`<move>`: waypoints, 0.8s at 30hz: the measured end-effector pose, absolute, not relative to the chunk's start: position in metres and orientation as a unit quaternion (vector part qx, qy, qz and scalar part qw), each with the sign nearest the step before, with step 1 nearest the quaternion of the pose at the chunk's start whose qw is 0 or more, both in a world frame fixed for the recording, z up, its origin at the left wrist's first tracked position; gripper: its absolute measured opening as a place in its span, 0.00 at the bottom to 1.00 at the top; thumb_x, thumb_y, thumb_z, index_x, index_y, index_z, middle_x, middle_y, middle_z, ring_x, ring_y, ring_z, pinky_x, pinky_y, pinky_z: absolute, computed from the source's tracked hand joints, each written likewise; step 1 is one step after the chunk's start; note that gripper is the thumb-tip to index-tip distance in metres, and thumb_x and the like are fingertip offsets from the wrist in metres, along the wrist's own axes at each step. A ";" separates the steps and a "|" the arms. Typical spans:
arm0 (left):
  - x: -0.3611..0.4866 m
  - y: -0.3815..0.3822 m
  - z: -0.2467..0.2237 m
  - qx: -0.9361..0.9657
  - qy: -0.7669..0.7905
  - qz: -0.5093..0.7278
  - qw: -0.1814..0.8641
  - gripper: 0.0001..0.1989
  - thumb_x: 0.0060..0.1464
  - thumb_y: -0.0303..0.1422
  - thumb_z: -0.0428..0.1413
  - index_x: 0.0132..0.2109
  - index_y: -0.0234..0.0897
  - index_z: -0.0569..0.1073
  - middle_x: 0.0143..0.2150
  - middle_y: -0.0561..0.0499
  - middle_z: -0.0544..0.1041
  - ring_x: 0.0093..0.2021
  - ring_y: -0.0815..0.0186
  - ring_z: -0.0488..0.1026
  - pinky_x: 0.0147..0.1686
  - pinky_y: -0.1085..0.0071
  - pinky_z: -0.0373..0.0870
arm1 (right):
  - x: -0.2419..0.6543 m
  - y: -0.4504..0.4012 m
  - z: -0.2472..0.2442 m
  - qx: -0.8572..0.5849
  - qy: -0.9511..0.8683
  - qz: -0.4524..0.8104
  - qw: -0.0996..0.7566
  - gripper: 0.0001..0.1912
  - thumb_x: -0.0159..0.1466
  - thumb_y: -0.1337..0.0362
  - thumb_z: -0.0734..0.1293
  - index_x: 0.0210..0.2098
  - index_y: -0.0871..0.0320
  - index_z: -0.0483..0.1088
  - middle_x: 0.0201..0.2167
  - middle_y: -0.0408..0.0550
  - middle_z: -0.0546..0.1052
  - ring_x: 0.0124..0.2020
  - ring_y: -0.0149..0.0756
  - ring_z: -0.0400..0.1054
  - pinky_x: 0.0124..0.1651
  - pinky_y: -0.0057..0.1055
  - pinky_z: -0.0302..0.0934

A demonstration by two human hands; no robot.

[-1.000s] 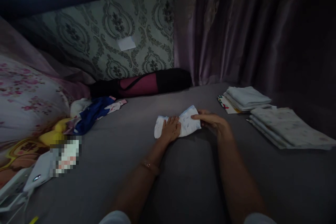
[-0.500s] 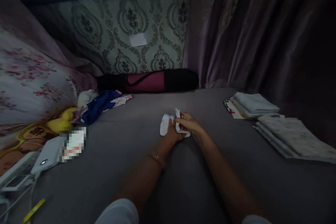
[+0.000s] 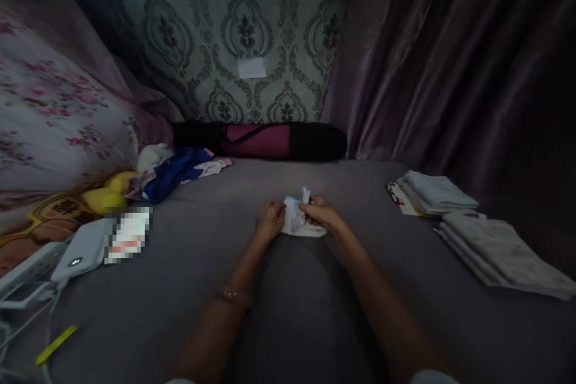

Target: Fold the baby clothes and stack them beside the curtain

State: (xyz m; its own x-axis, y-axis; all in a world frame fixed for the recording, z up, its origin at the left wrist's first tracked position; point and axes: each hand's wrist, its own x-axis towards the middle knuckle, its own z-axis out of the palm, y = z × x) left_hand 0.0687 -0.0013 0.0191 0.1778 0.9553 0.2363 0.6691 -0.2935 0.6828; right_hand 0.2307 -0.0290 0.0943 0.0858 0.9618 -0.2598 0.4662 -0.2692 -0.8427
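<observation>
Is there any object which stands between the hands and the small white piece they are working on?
Nothing visible does: the left hand is at the left edge of the white piece, and the right hand pinches its right part. The blue garment lies aside, to the left.

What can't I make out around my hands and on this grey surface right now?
All in the head view:
- White cloth: part hidden behind the right hand's fingers.
- Left hand: finger detail, blurred.
- Pale item at left: its print, pixelated.
- White device: display marks, too small.
- White power strip: far end, cut off by the left edge.
</observation>
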 end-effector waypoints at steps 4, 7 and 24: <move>0.052 0.001 0.008 0.693 0.518 0.368 0.340 0.14 0.55 0.29 0.50 0.45 0.33 0.76 0.40 0.47 0.79 0.40 0.64 0.74 0.44 0.70 0.69 | 0.208 -0.022 0.081 -0.687 -0.577 0.360 0.256 0.07 0.58 0.65 0.65 0.35 0.60 0.70 0.17 0.41 0.72 0.18 0.30 0.66 0.22 0.23 0.55; 0.053 -0.001 0.007 0.677 0.502 0.384 0.376 0.14 0.54 0.31 0.50 0.43 0.33 0.77 0.37 0.48 0.79 0.38 0.66 0.74 0.39 0.73 0.69 | 0.196 -0.024 0.077 -0.711 -0.628 0.248 0.195 0.14 0.59 0.59 0.65 0.40 0.60 0.70 0.31 0.51 0.79 0.34 0.38 0.74 0.32 0.27 0.61; 0.060 -0.009 0.018 0.704 0.566 0.331 0.272 0.23 0.52 0.51 0.53 0.34 0.33 0.78 0.31 0.47 0.77 0.35 0.62 0.71 0.36 0.69 0.65 | 0.225 -0.011 0.083 -0.678 -0.498 0.423 0.337 0.20 0.70 0.60 0.49 0.52 0.63 0.63 0.34 0.53 0.79 0.24 0.29 0.71 0.27 0.23 0.63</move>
